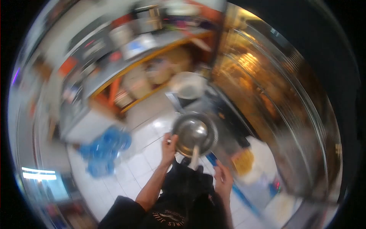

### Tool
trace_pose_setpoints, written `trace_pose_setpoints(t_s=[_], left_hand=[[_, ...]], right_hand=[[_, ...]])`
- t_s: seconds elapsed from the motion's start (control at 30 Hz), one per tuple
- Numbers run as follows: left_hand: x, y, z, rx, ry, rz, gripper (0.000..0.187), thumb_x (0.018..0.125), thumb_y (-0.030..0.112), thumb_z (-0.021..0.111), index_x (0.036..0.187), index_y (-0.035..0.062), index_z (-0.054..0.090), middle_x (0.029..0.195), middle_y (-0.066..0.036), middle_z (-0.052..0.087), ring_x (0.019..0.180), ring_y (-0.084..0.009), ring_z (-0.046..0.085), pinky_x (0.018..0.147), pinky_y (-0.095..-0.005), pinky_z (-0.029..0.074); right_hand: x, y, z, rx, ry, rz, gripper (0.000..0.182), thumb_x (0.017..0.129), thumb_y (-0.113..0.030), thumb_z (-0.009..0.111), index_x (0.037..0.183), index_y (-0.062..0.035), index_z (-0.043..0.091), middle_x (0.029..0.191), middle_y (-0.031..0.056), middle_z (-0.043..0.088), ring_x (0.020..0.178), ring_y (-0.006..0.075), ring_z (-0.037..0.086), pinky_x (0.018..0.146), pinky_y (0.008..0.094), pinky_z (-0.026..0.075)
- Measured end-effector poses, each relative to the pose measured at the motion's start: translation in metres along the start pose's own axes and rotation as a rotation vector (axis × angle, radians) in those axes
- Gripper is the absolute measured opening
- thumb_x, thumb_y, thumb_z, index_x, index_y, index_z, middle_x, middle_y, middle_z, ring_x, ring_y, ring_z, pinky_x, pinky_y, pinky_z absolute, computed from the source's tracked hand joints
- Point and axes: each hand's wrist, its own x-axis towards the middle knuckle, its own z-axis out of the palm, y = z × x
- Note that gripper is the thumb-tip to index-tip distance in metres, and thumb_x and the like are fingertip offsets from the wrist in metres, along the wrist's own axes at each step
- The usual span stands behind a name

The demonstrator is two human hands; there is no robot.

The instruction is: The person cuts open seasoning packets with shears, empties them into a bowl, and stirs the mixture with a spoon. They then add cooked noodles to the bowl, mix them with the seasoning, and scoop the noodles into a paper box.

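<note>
A round metal bowl (185,133) is in front of my body, above the tiled floor. At its left rim is my left hand (169,147), with fingers closed on the edge. A utensil with a pale handle (195,156) rests in the bowl, its handle pointing toward me. My right hand (223,175) is to the right, apart from the bowl, with fingers partly curled and blurred; whether it holds anything is unclear. Near it, on the counter's right part, lies yellow food (243,162) on a white surface.
Behind the bowl stands a large light pot (187,84). A lit glass cabinet (267,87) fills the right side. Blue plastic bottles (105,150) lie on the floor at left. A shelf unit (141,61) with containers runs along the back.
</note>
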Motion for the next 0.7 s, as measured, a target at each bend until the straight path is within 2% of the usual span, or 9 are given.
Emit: trace_pose_setpoints(t_s=[0.07,0.1,0.13,0.3,0.37,0.4,0.5,0.63,0.7], left_hand=[[-0.011,-0.018,-0.023,0.024,0.176,0.174,0.019,0.099,0.021,0.067,0.091,0.0088,0.054,0.077,0.005,0.048,0.07,-0.0047,0.044,0.058,-0.0234,0.038],[-0.032,0.018,-0.031,-0.062,0.239,-0.058,0.02,0.098,0.018,0.067,0.09,0.0065,0.053,0.082,0.004,0.046,0.078,-0.0063,0.043,0.067,-0.0248,0.039],[-0.041,0.001,-0.05,-0.013,0.304,0.057,0.019,0.099,0.018,0.065,0.091,0.0057,0.053,0.084,0.003,0.046,0.081,-0.0069,0.044,0.071,-0.0255,0.04],[-0.09,-0.003,-0.136,-0.055,0.64,0.196,0.015,0.101,0.021,0.064,0.104,0.0072,0.062,0.089,0.002,0.059,0.08,-0.0058,0.053,0.067,-0.0238,0.045],[-0.107,-0.008,-0.177,-0.427,0.701,0.15,0.016,0.101,0.023,0.064,0.103,0.0071,0.059,0.085,0.001,0.057,0.073,-0.0053,0.051,0.062,-0.0225,0.042],[-0.116,-0.011,-0.201,-0.441,0.722,0.163,0.016,0.101,0.023,0.064,0.103,0.0071,0.059,0.085,0.001,0.057,0.073,-0.0053,0.051,0.062,-0.0225,0.042],[-0.116,-0.021,-0.272,-0.398,0.832,0.182,0.02,0.1,0.027,0.067,0.105,0.0087,0.059,0.072,0.003,0.058,0.048,-0.0055,0.046,0.041,-0.0235,0.037],[-0.124,0.003,-0.384,-0.408,0.843,0.09,0.025,0.099,0.029,0.068,0.107,0.0076,0.059,0.081,-0.001,0.061,0.055,-0.0083,0.055,0.045,-0.0237,0.042],[-0.133,0.024,-0.437,-0.345,0.894,0.077,0.031,0.101,0.031,0.066,0.113,0.0038,0.06,0.1,-0.006,0.064,0.074,-0.014,0.065,0.054,-0.028,0.052]], right_hand=[[0.017,0.012,0.012,0.198,-0.095,0.052,0.037,0.102,-0.01,0.058,0.136,0.0015,0.053,0.1,0.0095,0.062,0.079,0.0129,0.061,0.069,0.027,0.052],[0.028,0.015,0.028,0.221,-0.188,0.058,0.04,0.102,-0.01,0.058,0.138,0.0012,0.048,0.099,0.0088,0.061,0.076,0.0117,0.059,0.066,0.0254,0.05],[0.035,0.018,0.045,0.242,-0.261,0.071,0.043,0.102,-0.011,0.058,0.14,0.001,0.043,0.097,0.008,0.059,0.073,0.0105,0.057,0.064,0.0239,0.049],[0.05,0.021,0.136,0.087,-0.763,0.179,0.029,0.102,-0.018,0.063,0.12,-0.0005,0.05,0.099,0.0094,0.062,0.078,0.0149,0.065,0.064,0.0298,0.055],[0.033,0.012,0.183,-0.003,-0.884,0.185,0.018,0.102,-0.017,0.063,0.109,-0.0028,0.054,0.102,0.0085,0.064,0.086,0.0157,0.067,0.073,0.0323,0.059],[0.026,0.014,0.209,-0.017,-0.905,0.171,0.018,0.102,-0.017,0.063,0.109,-0.0028,0.054,0.102,0.0085,0.064,0.086,0.0157,0.067,0.073,0.0323,0.059],[0.01,0.016,0.291,0.154,-1.046,0.283,0.019,0.1,-0.015,0.062,0.097,0.0005,0.05,0.096,0.0094,0.057,0.086,0.018,0.063,0.08,0.0367,0.062],[-0.032,-0.027,0.406,0.081,-1.185,0.256,0.014,0.101,-0.017,0.059,0.107,-0.005,0.055,0.107,0.0088,0.063,0.087,0.0143,0.063,0.082,0.0326,0.056],[-0.047,-0.046,0.469,0.077,-1.211,0.241,0.015,0.101,-0.017,0.06,0.106,-0.0048,0.055,0.108,0.0084,0.062,0.088,0.0146,0.062,0.082,0.0326,0.056]])
